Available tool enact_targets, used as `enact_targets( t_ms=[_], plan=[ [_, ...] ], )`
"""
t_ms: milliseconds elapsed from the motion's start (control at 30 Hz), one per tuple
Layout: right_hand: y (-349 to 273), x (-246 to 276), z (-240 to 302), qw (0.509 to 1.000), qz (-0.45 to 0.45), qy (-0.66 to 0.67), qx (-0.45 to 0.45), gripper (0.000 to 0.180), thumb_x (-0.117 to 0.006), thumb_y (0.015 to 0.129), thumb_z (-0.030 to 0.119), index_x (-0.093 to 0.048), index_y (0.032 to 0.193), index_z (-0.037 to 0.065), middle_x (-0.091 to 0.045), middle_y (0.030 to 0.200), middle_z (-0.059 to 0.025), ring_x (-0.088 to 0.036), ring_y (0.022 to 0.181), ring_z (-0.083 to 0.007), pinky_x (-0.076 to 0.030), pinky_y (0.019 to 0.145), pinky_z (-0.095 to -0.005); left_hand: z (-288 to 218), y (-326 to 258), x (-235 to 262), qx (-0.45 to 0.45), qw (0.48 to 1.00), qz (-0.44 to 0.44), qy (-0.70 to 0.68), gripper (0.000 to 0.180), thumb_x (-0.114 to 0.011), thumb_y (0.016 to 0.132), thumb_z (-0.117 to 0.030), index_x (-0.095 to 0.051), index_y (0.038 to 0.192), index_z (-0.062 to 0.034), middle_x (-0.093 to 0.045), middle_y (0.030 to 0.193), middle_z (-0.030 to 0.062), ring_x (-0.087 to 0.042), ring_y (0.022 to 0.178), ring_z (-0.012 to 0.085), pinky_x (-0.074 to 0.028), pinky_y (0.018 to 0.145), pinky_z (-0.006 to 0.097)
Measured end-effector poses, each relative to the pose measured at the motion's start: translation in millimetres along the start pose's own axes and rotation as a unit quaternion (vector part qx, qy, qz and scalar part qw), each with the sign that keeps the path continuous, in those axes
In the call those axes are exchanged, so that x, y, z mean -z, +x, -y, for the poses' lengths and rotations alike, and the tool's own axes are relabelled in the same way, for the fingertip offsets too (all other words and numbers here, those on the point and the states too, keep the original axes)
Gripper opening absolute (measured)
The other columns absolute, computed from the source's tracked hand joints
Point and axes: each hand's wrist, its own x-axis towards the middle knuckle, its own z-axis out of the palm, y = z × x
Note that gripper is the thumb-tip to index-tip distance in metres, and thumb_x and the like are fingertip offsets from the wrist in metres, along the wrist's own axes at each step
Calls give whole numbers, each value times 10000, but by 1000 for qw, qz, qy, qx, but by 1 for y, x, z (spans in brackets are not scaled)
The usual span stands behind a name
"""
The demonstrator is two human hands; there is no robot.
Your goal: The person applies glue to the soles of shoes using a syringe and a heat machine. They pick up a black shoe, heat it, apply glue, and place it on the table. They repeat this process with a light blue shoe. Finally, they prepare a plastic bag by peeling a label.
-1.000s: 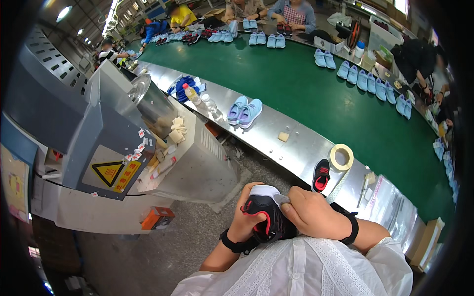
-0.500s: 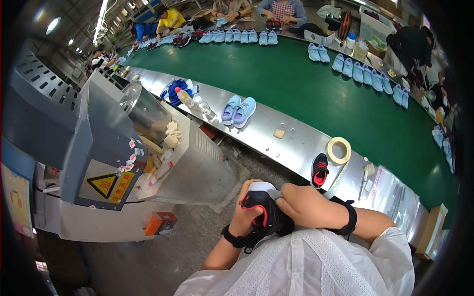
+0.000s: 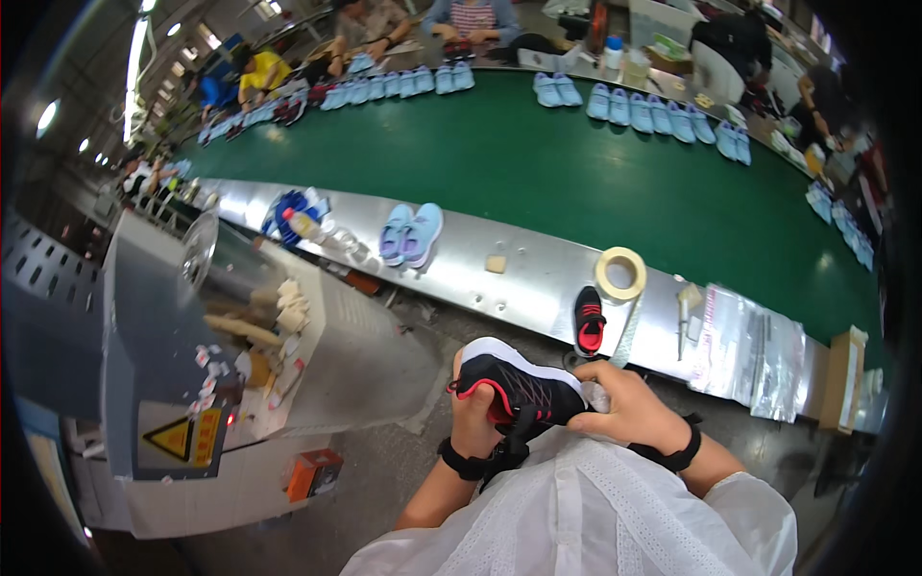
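Head view: black shoe (image 3: pixel 519 384) between left hand (image 3: pixel 473 415) and right hand (image 3: pixel 629 411) grip.

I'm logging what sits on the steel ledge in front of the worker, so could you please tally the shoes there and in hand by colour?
Black shoe with red trim, held in both hands: 1
Black shoe with red trim, on the ledge: 1
Light blue and lilac shoes, on the ledge: 2
Total: 4

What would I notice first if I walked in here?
First the black shoe with red trim, held low in the middle by the left hand and the right hand. Behind it curves a wide green conveyor belt, lined with pale blue shoes along its far edge.
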Motion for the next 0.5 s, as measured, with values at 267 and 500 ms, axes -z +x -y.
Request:
enact_targets(
  t_ms=[267,500],
  plan=[
    [-36,44,-50,975,-119,56,-182,510,-728,715,237,-536,1115,-13,-636,905,-187,-634,826,-263,-483,735,-351,72,31,-22,-3,996,46,73,605,-684,804,-218,-355,1280,-43,-495,1168,84,-494,1109,194,-423,948,346],
    [-45,135,-158,962,-63,-228,-137,534,-719,685,338,-571,1065,-7,-641,853,-226,-628,800,-374,-498,715,-403,217,71,-19,-111,665,247,696,523,-717,699,-193,-504,1166,-96,-538,1034,113,-522,997,276,-413,814,384]
  ],
)
